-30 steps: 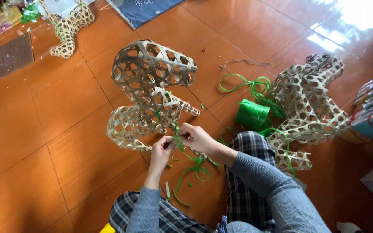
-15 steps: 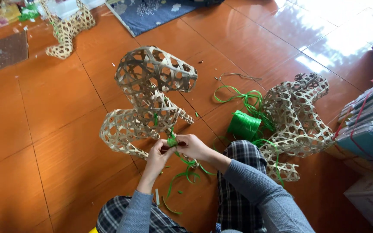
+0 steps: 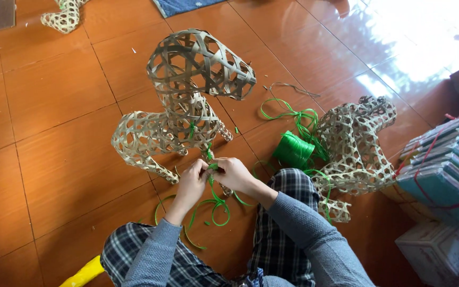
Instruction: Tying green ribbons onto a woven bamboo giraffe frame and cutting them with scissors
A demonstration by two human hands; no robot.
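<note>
Left hand [image 3: 191,183] and right hand [image 3: 233,175] meet at the woven bamboo frame's [image 3: 187,106] lower edge on the floor, fingers apparently pinching a green plastic strip [image 3: 213,204]. Green strip spool [image 3: 292,150] nearby; teal boxes bound in red cord [image 3: 442,170] stacked right.

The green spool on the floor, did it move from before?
No. The green spool sits against the same side of the woven bamboo frame on the right, as earlier; only the head camera's view has shifted.
</note>
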